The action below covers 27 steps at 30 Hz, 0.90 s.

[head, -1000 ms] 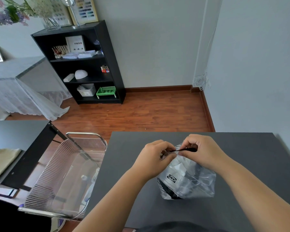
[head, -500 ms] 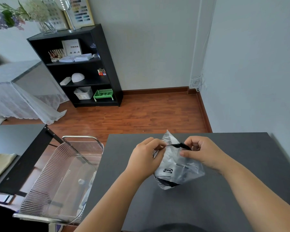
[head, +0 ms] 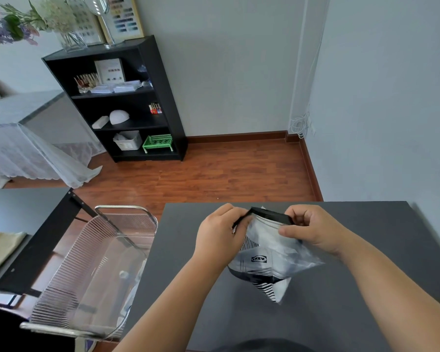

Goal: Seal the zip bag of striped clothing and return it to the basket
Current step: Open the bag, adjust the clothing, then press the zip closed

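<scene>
Head view: the zip bag [head: 272, 252] now hangs in the air between both hands above the dark counter [head: 366, 313], where a second ago it stood on the surface and half a second ago had only just lifted. It has tipped so that one lower corner points down, and its black zip strip [head: 269, 215] now shows as a broad band across the top, where before only a thin edge showed. The left hand [head: 220, 237] has its fingers curled, pinching the left end of the strip; the right hand [head: 313, 231] pinches the right end, thumb over the clear plastic just under the band. Whether the zip is fully pressed shut cannot be told. The two hands have drawn further apart than before.

Count: one zip bag, holding one bundle of striped clothing [head: 264, 288]; two hands; one counter under them; one clear ribbed basket [head: 92, 270] with a metal rim, standing just beside the counter's left edge, with something pale inside that is too blurred to name. Bag and basket are well apart.
</scene>
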Available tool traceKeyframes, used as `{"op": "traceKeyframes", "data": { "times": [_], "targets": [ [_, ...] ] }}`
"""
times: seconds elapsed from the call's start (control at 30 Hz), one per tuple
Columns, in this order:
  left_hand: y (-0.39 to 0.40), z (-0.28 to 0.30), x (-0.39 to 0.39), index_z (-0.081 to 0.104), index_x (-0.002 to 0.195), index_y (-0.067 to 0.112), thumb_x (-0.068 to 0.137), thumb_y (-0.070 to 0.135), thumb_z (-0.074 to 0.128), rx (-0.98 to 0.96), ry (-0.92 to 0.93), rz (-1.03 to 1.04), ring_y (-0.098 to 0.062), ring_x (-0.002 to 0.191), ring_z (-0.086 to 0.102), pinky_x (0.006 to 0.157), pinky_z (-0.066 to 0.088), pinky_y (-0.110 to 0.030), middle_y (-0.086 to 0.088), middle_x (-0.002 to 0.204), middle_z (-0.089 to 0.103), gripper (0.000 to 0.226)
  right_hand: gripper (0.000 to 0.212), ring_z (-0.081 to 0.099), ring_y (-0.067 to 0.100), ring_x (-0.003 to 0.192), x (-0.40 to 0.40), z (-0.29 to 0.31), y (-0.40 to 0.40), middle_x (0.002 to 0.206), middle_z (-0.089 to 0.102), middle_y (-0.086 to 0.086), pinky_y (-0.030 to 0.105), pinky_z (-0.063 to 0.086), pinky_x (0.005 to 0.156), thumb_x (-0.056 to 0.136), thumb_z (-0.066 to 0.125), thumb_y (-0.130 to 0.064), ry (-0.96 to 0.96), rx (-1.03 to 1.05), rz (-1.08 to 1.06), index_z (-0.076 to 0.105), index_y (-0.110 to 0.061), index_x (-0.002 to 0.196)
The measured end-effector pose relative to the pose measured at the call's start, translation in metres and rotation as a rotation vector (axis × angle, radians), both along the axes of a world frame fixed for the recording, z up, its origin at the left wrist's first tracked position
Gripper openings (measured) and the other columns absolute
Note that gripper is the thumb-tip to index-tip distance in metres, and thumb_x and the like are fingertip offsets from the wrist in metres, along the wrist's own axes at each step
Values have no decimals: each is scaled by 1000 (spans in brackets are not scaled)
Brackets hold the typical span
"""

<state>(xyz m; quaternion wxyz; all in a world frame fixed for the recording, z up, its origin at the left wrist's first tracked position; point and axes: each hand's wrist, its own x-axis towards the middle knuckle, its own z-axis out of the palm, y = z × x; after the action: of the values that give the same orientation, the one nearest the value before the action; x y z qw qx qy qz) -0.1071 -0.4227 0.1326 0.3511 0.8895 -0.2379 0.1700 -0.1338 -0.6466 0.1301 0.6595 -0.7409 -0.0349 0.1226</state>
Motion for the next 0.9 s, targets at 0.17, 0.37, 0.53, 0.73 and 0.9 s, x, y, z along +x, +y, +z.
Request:
{"op": "traceKeyframes", "data": {
  "times": [0.17, 0.37, 0.53, 0.73, 0.9],
  "targets": [
    [0, 3, -2, 65, 109, 36, 85, 34, 63, 45, 199, -62, -8, 65, 53, 60, 50, -29, 15, 70, 55, 24, 17, 44, 6, 56, 0, 6, 1, 59, 52, -9, 14, 37, 54, 72, 84, -15, -82, -32, -6, 68, -18, 67],
    [-1, 2, 3, 73, 95, 27, 85, 36, 72, 125, 223, -142, -10, 85, 53, 71, 46, -27, 10, 88, 54, 14, 23, 46, 0, 50, 4, 6, 7, 54, 56, -13, 15, 40, 52, 72, 83, -25, -247, -423, -131, 61, -27, 65],
    [-4, -2, 0, 69, 83, 17, 85, 23, 73, 97, 167, -108, -12, 71, 53, 61, 48, -32, 7, 81, 58, 7, 27, 47, 0, 48, 7, 3, 8, 54, 59, -12, 14, 39, 50, 68, 84, -36, -220, -532, -179, 59, -28, 66],
    [10, -9, 6, 68, 84, 21, 84, 18, 70, 70, 190, -32, -10, 69, 56, 62, 51, -37, 8, 77, 59, 3, 24, 54, 9, 61, 6, 7, -16, 63, 63, -4, 17, 42, 56, 67, 85, -31, 20, -163, -49, 71, -13, 73],
    [2, -9, 7, 72, 105, 24, 86, 26, 69, 117, 266, -205, -7, 87, 58, 76, 48, -23, 13, 90, 62, 19, 13, 56, 7, 61, 7, 5, -10, 63, 64, -7, 20, 44, 60, 73, 85, -21, -11, -206, -19, 72, -20, 73]
  ]
}}
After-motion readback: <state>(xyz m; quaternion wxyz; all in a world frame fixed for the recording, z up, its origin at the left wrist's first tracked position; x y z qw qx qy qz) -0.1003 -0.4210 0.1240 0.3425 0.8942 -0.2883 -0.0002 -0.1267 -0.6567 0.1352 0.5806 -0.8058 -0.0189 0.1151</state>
